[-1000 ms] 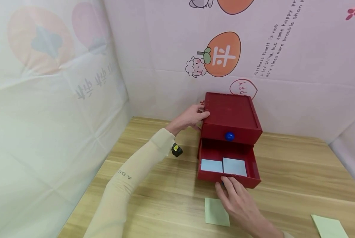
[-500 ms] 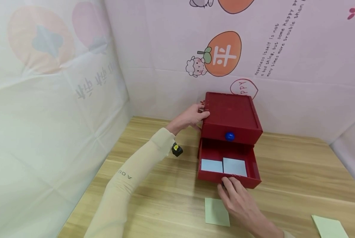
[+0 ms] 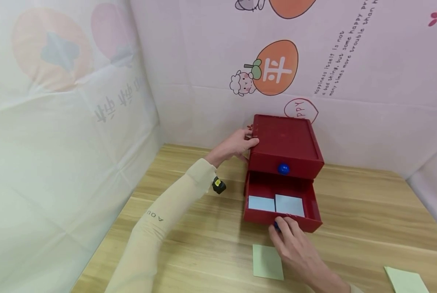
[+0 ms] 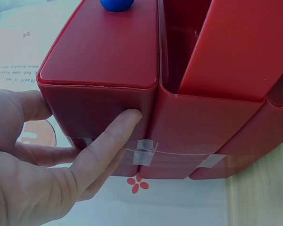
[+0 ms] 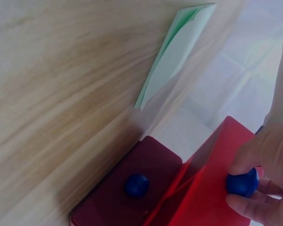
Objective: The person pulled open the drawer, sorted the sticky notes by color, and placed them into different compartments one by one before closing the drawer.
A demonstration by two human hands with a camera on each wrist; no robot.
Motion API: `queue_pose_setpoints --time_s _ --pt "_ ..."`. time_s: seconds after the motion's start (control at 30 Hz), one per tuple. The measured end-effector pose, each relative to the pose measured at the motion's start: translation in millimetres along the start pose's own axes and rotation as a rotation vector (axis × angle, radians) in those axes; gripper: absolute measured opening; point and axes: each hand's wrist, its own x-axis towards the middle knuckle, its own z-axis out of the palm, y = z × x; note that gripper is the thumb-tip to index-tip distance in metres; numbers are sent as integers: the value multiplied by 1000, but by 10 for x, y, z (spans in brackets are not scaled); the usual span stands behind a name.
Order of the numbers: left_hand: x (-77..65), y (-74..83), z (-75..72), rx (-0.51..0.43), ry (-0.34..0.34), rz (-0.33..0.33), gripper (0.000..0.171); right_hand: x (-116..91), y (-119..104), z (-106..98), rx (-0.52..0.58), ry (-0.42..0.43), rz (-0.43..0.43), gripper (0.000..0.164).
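A red drawer cabinet stands against the printed cloth. My left hand holds its fingers fairly straight against the cabinet's left side and upper edge, seen close up in the left wrist view. The middle drawer is pulled out, and two pale blue paper squares lie side by side in it. With thumb and fingers, my right hand pinches the blue knob on that drawer's front. The top drawer, with its own blue knob, is closed. The bottom drawer's knob shows in the right wrist view.
A pale green paper square lies on the wooden table just below my right fingertips. More green paper lies at the lower right. A small black device with a yellow mark sits at my left cuff. Printed cloth hangs behind and at the left.
The fingers of my right hand have shifted slightly at the knob, and more of the knob shows now. The drawer, the paper squares and my left hand stay in place.
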Motion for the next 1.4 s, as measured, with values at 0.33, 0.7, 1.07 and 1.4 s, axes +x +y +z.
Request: queue_pose_setpoints --time_s 0.33,0.7,1.07,1.4 --pt "-1 -1 -12 12 2 2 55 94 94 79 11 79 23 59" --pt "28 -7 -7 43 5 7 58 186 148 126 8 47 36 55" --pt "19 -6 -16 49 12 -1 56 290 245 188 -12 70 34 52" --pt "14 2 -13 54 21 -15 59 411 435 338 -21 114 31 54"
